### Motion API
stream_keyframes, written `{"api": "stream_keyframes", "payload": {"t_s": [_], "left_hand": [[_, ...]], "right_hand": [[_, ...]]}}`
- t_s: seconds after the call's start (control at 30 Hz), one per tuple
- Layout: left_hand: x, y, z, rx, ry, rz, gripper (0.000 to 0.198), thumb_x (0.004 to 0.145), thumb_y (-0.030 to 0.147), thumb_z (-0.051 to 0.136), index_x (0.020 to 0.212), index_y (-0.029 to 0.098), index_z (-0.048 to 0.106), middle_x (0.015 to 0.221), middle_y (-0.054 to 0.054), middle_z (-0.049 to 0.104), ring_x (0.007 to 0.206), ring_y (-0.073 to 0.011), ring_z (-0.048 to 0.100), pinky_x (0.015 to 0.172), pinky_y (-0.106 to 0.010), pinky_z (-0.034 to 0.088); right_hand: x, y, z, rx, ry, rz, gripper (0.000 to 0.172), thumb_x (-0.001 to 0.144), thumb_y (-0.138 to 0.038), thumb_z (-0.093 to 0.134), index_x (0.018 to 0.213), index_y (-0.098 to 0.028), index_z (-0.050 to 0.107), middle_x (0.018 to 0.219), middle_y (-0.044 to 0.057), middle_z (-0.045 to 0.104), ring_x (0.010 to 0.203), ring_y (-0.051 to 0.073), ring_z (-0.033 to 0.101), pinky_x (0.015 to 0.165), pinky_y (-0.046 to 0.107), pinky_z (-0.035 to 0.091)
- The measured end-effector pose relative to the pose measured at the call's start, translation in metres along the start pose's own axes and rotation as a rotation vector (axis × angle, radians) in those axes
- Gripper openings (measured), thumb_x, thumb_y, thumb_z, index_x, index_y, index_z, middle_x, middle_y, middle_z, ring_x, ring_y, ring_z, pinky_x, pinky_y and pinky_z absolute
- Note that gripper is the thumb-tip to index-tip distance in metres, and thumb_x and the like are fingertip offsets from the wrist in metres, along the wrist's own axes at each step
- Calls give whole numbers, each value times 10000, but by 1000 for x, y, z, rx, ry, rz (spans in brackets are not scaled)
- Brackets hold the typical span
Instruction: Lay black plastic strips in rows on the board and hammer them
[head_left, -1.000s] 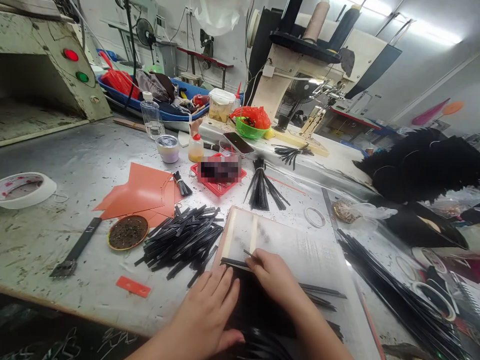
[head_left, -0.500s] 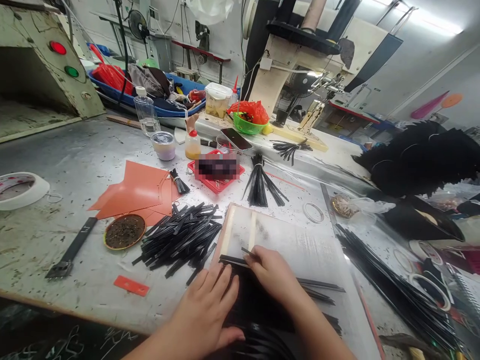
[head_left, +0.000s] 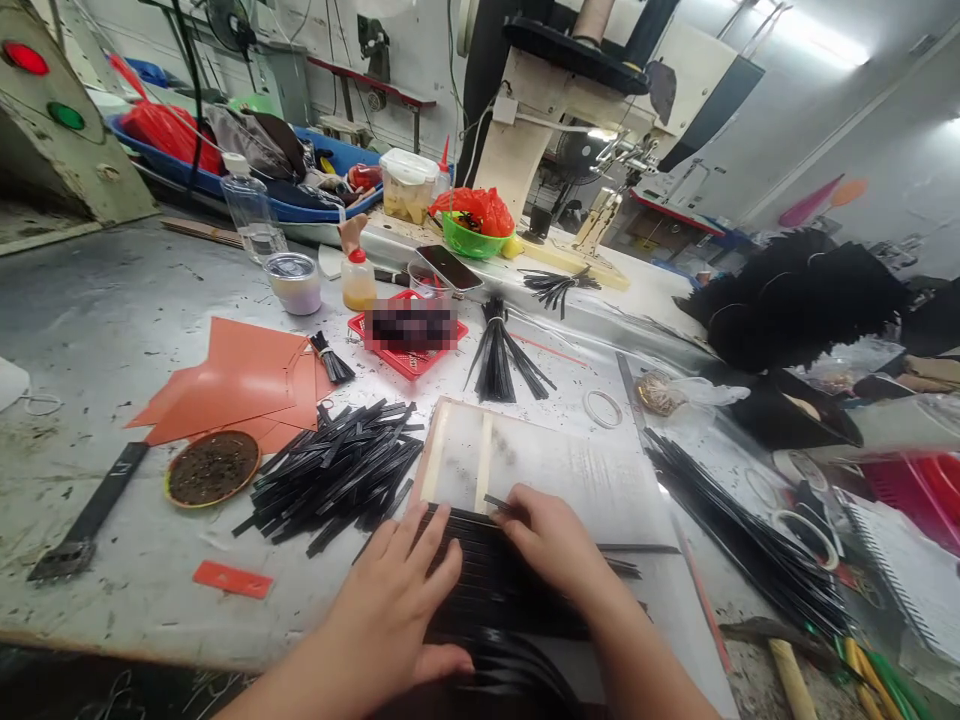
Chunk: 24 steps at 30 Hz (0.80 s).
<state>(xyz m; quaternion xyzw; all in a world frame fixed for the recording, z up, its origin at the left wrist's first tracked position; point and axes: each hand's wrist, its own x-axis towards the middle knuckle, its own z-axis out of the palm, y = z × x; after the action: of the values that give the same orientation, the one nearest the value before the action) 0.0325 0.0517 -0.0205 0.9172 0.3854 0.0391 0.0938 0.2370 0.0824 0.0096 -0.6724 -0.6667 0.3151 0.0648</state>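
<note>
Black strips (head_left: 484,575) lie side by side in rows on a pale board (head_left: 559,475) in front of me. My left hand (head_left: 409,590) rests flat over their left end, fingers spread. Just beyond the top row, my right hand (head_left: 544,530) is closed in a pinch on a thin black strip, whose tip sticks out left of the fingers. More strips (head_left: 634,549) reach out past my right wrist. Below my hands, several long strips curve toward me. A heap of short black strips (head_left: 337,475) lies left of the board. My forearms hide part of the rows.
Left of the heap are a round dish of dark paste (head_left: 214,468), orange sheets (head_left: 232,375), a red tag (head_left: 232,579) and a black-handled tool (head_left: 94,510). A red basket (head_left: 409,365) and tied strip bundle (head_left: 495,360) stand behind. Long strips (head_left: 742,530) and a hammer handle (head_left: 791,680) are right.
The view has turned slightly right, so the table things sit further left. My left fingers have spread and lifted a little at the tips. My right hand still pinches the strip.
</note>
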Motion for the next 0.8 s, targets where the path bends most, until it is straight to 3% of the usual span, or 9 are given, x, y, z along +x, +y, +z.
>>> {"api": "stream_keyframes", "payload": {"t_s": [0.17,0.3,0.43,0.53,0.63,0.8], "left_hand": [[7,2,-6,40,-15,9,760,655,740,473,1160,176,539,1334,-160,411,1208,-393,355,906,-490,355],[18,8,-2,30,19,155,772,665,740,461,1162,151,523,1271,-162,482,1146,-362,434,920,-478,349],[25,12,3,21,66,217,770,677,739,446,1172,152,507,1247,-157,504,1095,-343,477,895,-465,365],[25,12,4,22,109,215,776,667,755,430,1147,153,524,1264,-160,488,1088,-345,480,884,-463,370],[25,12,4,15,138,212,773,664,764,418,1126,156,537,1250,-160,500,1071,-338,494,871,-449,383],[15,7,3,47,166,179,740,683,732,444,1118,140,541,1200,-187,532,1097,-331,489,895,-441,376]], "right_hand": [[1,-3,5,-66,29,-5,153,799,-252,514,663,-188,487,670,12,596,620,149,502,565,236,306],[-3,-1,7,-171,50,-26,87,789,-197,507,702,-189,507,687,21,592,647,161,511,570,243,303],[-8,16,-5,-219,83,-108,150,856,-200,396,764,-193,514,786,45,593,746,177,524,656,257,343],[-6,23,-17,-187,112,-108,230,896,-290,327,773,-203,501,752,36,584,715,179,524,637,260,345],[3,12,-19,-110,103,-128,266,910,-354,279,840,-208,490,725,19,579,672,176,523,603,262,328],[24,-25,0,79,-7,-274,200,878,-246,332,744,-194,471,705,5,556,671,151,501,603,250,342]]}}
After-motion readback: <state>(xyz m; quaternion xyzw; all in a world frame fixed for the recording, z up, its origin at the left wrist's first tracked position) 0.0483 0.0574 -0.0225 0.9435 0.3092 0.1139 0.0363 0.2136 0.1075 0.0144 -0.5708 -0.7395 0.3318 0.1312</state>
